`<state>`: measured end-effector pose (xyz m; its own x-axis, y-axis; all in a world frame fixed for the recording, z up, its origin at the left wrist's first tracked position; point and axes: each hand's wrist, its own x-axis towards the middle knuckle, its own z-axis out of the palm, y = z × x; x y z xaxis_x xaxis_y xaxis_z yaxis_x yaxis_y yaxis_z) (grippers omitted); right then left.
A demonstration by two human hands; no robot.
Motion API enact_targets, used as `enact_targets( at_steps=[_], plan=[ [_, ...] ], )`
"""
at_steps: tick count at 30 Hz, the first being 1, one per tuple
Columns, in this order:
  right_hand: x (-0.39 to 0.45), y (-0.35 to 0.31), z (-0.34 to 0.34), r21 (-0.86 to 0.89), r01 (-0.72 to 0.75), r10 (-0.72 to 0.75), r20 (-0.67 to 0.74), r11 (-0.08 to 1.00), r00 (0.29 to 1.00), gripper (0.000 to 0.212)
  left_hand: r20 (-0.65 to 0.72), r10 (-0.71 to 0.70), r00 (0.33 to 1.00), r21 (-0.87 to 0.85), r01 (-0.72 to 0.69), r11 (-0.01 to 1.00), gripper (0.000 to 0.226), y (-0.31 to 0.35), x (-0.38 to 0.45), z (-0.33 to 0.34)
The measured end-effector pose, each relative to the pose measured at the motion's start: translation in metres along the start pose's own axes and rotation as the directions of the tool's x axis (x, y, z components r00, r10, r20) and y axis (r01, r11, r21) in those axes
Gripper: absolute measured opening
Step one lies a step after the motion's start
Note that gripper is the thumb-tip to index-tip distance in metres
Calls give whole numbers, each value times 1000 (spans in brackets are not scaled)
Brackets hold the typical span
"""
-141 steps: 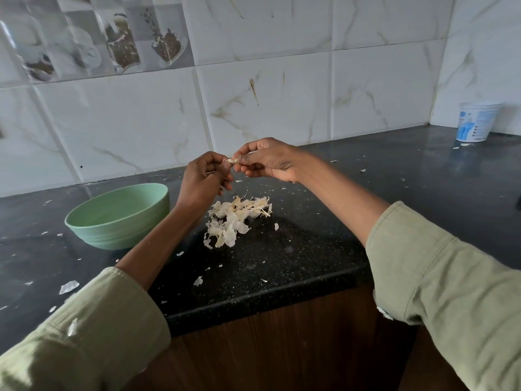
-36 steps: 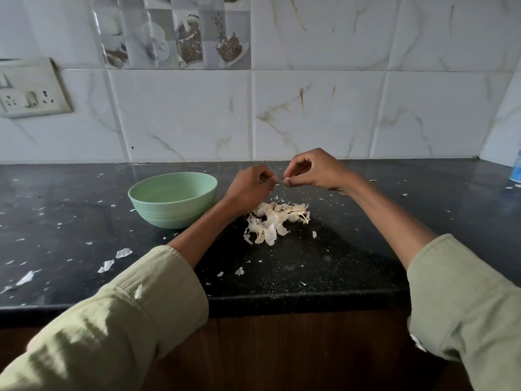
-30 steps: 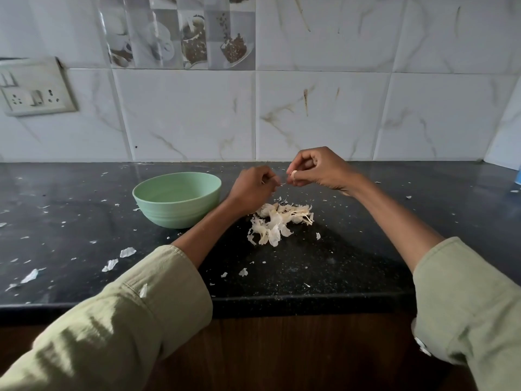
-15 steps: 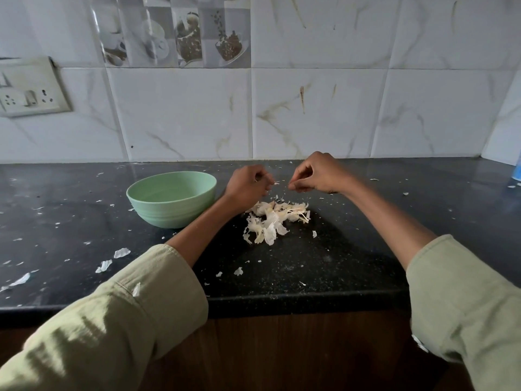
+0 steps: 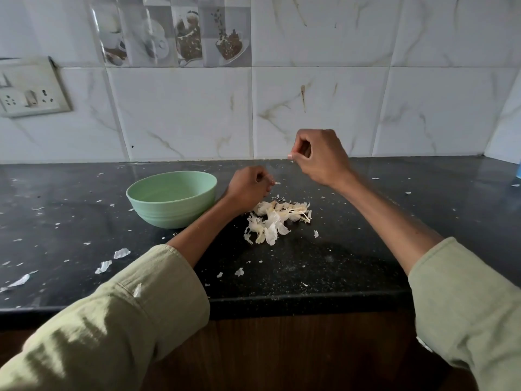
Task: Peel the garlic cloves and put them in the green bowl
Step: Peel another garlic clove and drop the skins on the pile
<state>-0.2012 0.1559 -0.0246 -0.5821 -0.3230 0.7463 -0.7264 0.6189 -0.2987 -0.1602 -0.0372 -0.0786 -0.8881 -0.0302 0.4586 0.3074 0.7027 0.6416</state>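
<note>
The green bowl point(image 5: 172, 199) stands on the black counter point(image 5: 324, 266), left of centre. Just right of it my left hand point(image 5: 248, 187) hovers low over the counter with fingers curled, and a tiny scrap of garlic skin point(image 5: 277, 182) shows at its fingertips. My right hand point(image 5: 321, 156) is raised higher, in front of the wall tiles, and pinches a small pale garlic clove point(image 5: 290, 157), which my fingers mostly hide. A pile of white garlic peels point(image 5: 275, 220) lies below both hands. I cannot see into the bowl.
Peel flakes point(image 5: 112, 259) are scattered over the counter, mostly on the left. A wall socket point(image 5: 28, 91) sits on the tiled wall at the far left. A blue-and-white container edge point(image 5: 518, 170) shows at the far right. The counter's front edge point(image 5: 296, 301) runs above a wooden cabinet.
The hands, joined on the clove a second ago, have parted. My right hand has risen and moved right; my left hand has dropped toward the peel pile beside the bowl.
</note>
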Motion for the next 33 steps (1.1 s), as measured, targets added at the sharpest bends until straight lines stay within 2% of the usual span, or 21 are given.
enact_targets(
  at_steps=[1,2,3,4,5,6,8,11,13,16,20,23,27,33],
  plan=[
    [0,-1,-1,-22,5,-4,10,1000,1000,15,3,3,1000,14,-3,1000,20,1,0,0],
    [0,-1,-1,-56,-7,13,115,998,993,13,6,5,1000,23,-5,1000,20,1,0,0],
    [-3,0,1,-123,-23,60,309,992,949,13,9,6,1000,25,-7,1000,20,2,-1,0],
    [-5,2,4,-193,-23,119,506,981,854,15,10,8,1000,29,-9,1000,20,3,-1,0],
    [-7,5,7,-231,-21,163,617,973,770,18,11,11,1000,37,-11,999,19,4,-2,-1],
    [-8,9,8,-220,-32,172,654,975,736,20,16,13,1000,45,-14,999,19,5,-2,0],
    [-8,13,10,-163,-60,152,640,985,753,23,19,10,1000,58,-11,998,20,4,-2,0],
    [-10,10,9,-140,-77,146,604,987,784,12,11,9,1000,61,-10,998,19,4,-3,-1],
    [-10,8,9,-101,-83,124,528,991,840,5,12,26,1000,56,-27,998,15,3,-3,-1],
    [-3,9,9,87,-142,92,427,986,900,10,25,61,998,21,-61,998,13,4,-3,-2],
    [-2,8,6,340,-273,105,439,900,892,21,-35,106,994,-83,-108,991,13,7,-5,-3],
    [-2,7,5,426,-333,116,460,841,880,28,-67,113,991,-117,-120,986,10,9,-6,-5],
    [-1,7,4,485,-372,107,489,792,866,28,-80,118,990,-120,-127,985,9,10,-5,-10],
    [-1,8,3,473,-371,108,495,799,862,29,-67,98,993,-166,-108,980,9,11,-8,-10]
  ],
)
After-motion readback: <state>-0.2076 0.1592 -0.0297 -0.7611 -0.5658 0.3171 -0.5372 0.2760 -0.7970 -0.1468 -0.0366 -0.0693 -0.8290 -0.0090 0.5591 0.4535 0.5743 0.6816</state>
